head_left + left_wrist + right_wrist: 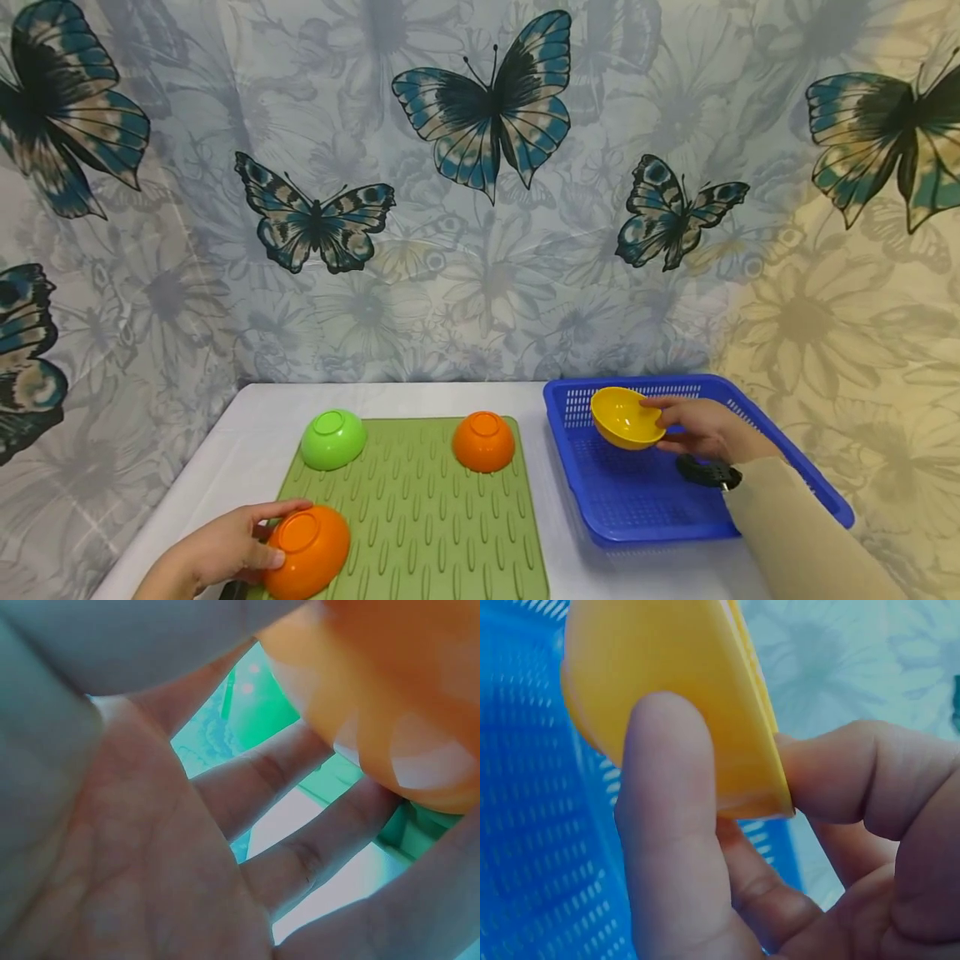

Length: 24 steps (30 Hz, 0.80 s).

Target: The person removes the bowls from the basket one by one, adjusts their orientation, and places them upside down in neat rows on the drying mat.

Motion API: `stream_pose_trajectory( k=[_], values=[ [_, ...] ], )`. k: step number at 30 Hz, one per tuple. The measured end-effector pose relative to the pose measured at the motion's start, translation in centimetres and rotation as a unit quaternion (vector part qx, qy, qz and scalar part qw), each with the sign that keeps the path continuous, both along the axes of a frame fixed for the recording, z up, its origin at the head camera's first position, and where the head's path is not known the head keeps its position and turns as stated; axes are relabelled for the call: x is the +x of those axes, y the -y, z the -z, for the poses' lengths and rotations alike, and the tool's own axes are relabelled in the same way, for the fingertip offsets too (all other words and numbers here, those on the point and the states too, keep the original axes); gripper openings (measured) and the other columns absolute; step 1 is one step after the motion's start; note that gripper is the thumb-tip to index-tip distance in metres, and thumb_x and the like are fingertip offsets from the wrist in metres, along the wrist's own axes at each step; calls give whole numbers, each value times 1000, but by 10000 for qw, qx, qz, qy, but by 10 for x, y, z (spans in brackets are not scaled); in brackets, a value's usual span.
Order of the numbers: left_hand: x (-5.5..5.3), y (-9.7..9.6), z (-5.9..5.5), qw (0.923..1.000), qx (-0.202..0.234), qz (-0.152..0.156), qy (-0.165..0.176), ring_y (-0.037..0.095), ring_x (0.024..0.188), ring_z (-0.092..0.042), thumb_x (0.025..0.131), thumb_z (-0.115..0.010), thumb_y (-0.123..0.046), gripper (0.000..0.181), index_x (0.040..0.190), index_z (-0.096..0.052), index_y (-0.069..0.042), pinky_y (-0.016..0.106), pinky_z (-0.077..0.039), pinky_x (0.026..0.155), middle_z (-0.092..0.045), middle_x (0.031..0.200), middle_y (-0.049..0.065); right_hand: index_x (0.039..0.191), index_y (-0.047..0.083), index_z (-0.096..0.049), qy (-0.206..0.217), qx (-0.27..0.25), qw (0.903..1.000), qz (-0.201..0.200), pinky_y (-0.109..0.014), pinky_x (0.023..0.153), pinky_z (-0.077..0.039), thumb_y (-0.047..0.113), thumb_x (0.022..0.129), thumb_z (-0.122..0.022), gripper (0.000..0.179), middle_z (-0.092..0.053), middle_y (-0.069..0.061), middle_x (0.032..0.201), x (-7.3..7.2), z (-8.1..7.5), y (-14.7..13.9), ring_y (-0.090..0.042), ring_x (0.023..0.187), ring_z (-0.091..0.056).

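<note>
At the mat's near left corner, an upside-down orange bowl [311, 550] is held by my left hand [228, 542], thumb on the near side and fingers around the far side. In the left wrist view, the fingers reach under the blurred orange bowl [390, 690]. My right hand [705, 429] pinches the rim of a yellow bowl [626, 421] above the blue basket [577, 500], its hollow side tilted toward the head camera. The right wrist view has the yellow bowl [675, 667] between thumb and fingers.
On the green ridged mat [435, 517] lie an upside-down green bowl [333, 440] at the far left and another upside-down orange bowl [483, 442] at the far right. A white cloth [420, 400] covers the table. Behind it hangs a butterfly-patterned curtain [495, 292].
</note>
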<state>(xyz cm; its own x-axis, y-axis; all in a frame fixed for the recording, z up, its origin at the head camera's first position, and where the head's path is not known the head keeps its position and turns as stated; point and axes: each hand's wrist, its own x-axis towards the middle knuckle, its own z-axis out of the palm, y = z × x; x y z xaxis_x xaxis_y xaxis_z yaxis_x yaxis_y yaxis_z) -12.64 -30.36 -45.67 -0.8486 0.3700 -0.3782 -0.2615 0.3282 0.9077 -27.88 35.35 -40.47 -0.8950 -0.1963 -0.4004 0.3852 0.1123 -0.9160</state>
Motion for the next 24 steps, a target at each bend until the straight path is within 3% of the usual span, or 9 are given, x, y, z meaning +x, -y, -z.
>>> stream_pose_trajectory(
  k=[6, 9, 15, 21, 24],
  values=[
    [0, -2, 0, 10000, -59, -33, -6, 30, 92, -60, 75, -75, -7, 73, 140, -42, -5, 46, -53, 70, -47, 126, 28, 125, 12, -59, -50, -434, 9990, 111, -34, 72, -53, -6, 82, -54, 47, -27, -14, 136, 17, -12, 0, -29, 88, -57],
    [0, -2, 0, 9999, -120, -40, -33, 30, 92, -60, 75, -75, -8, 73, 140, -42, -5, 45, -53, 70, -45, 128, 29, 124, 13, -60, -12, -571, 9981, 211, -36, 73, -53, -6, 82, -54, 46, -27, -14, 136, 26, -14, 2, -29, 89, -58],
    [1, 0, 0, 10000, 8, 9, -4, 30, 90, -60, 76, -74, -7, 74, 141, -39, -4, 45, -53, 70, -56, 114, 19, 129, 10, -55, -113, -646, 9972, 356, -37, 75, -53, -5, 83, -54, 48, -27, -17, 136, 40, -20, 8, -30, 90, -59],
    [1, 0, -1, 10000, -52, 40, -36, 29, 89, -59, 77, -74, -9, 74, 142, -39, -5, 44, -53, 69, -57, 110, 17, 124, 12, -59, -255, -763, 9965, 211, -39, 77, -52, -4, 85, -54, 43, -36, -15, 129, 47, -24, 9, -30, 90, -60],
    [1, -4, -6, 9990, -332, 154, -247, 27, 84, -56, 78, -72, -5, 72, 142, -39, -3, 41, -52, 65, -56, 111, 18, 123, 13, -59, -337, -788, 9963, 114, -39, 78, -52, -3, 85, -55, 41, -39, -13, 126, 51, -26, 10, -30, 92, -60]
  ],
)
